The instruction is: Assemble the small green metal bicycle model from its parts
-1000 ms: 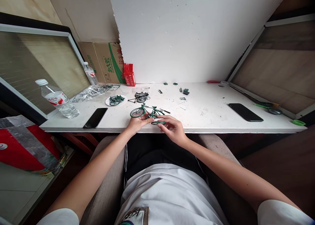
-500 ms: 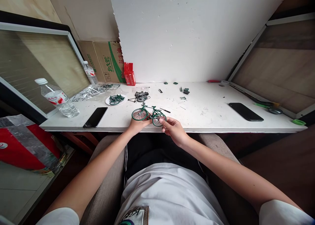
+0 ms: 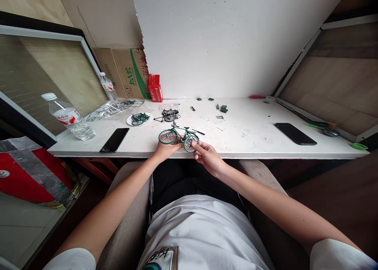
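A small green model bicycle [image 3: 179, 135] is held upright over the table's front edge, its handlebar on the left. My left hand [image 3: 164, 150] grips it from below and behind, its fingers partly hidden by the frame and wheels. With thumb and fingertips, my right hand [image 3: 208, 154] pinches the right-hand wheel [image 3: 190, 143] near its hub. Just behind the bicycle lies a thin black tool [image 3: 199, 132]. Farther back is a cluster of black model parts [image 3: 170, 115], and left of it a white plate [image 3: 128, 121] bears green bicycle parts [image 3: 139, 118].
Two phones, one on the left [image 3: 114, 140] and one on the right [image 3: 295, 134], lie on the white table [image 3: 248, 144]. Water bottles [image 3: 71, 118] stand at the left. Small green pieces [image 3: 223, 109], a red box [image 3: 155, 88] and part frames [image 3: 118, 108] are farther back.
The bicycle's right-hand wheel has shifted very slightly and its face shows a little differently. Both hands keep their hold in almost the same place.
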Demonstrator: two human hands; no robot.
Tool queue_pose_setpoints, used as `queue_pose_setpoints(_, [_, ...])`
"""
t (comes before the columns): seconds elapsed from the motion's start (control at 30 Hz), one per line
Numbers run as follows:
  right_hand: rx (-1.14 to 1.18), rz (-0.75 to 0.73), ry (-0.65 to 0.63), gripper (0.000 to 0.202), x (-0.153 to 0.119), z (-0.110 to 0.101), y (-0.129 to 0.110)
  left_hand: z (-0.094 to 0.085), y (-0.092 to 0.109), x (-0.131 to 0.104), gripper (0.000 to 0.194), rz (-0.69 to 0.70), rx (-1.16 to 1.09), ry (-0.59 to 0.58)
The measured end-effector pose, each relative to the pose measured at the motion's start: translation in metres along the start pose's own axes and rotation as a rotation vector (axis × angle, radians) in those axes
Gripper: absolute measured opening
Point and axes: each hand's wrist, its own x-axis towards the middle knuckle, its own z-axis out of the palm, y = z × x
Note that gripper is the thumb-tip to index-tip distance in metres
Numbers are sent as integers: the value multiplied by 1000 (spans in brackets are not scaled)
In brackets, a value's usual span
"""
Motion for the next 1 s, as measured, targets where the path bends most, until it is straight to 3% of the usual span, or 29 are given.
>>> queue_pose_setpoints(0.3, [-25,-19,-8,50,0,0,1,-4,4,1,53,-99,-161,15])
queue_pose_setpoints(0.57, [-6,-26,32,49,0,-2,5,-9,9,1,49,-127,-166,-61])
queue_pose_setpoints(1.0, [-26,-29,98,45,-3,5,8,-10,8,1,48,-125,-122,-29])
